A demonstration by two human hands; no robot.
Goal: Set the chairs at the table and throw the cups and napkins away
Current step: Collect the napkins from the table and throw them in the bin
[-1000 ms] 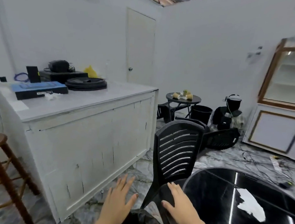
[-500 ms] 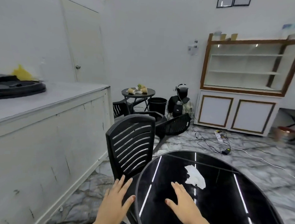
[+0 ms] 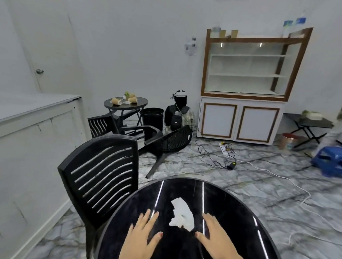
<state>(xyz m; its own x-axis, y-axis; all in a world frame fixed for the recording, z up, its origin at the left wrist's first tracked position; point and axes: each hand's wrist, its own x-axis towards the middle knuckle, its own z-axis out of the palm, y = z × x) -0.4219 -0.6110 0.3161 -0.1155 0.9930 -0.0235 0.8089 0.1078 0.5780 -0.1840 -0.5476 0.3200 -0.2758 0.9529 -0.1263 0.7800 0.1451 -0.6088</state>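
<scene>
A round glossy black table (image 3: pixel 231 206) fills the near foreground with a crumpled white napkin (image 3: pixel 182 213) on it. My left hand (image 3: pixel 142 237) and my right hand (image 3: pixel 216 239) hover flat over the tabletop on either side of the napkin, fingers straight, holding nothing. A black slatted chair (image 3: pixel 103 177) stands upright at the table's left edge. Farther back, a second black chair (image 3: pixel 165 142) lies tipped on the floor and a third (image 3: pixel 99 124) lies beside a small round table (image 3: pixel 126 105) carrying paper cups (image 3: pixel 133 99).
A black bin (image 3: pixel 153 116) stands right of the small table. A white counter (image 3: pixel 28 142) runs along the left. Cables and a power strip (image 3: pixel 226 149) trail over the marble floor. A white cabinet (image 3: pixel 241 116), a blue stool (image 3: pixel 333 162) and a person's leg are at the right.
The view has swung right and down. Both hands moved from the chair's edge to over the black table, flanking the napkin.
</scene>
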